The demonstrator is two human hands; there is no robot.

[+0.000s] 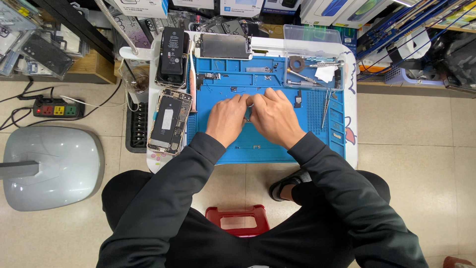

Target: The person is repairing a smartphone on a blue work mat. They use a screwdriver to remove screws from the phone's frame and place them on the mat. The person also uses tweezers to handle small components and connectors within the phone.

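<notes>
Head view shows left hand [226, 119] and right hand [274, 116] meeting at the middle of the blue mat [307, 144] on the bench, each grip pinched narrow on a small part [248, 117], mostly hidden. It could slip among loose screws [233, 89] nearby.

Small part [248, 113] btwn hands mostly hidden, too small to ID; red stool [238, 220] partly covered.
</notes>
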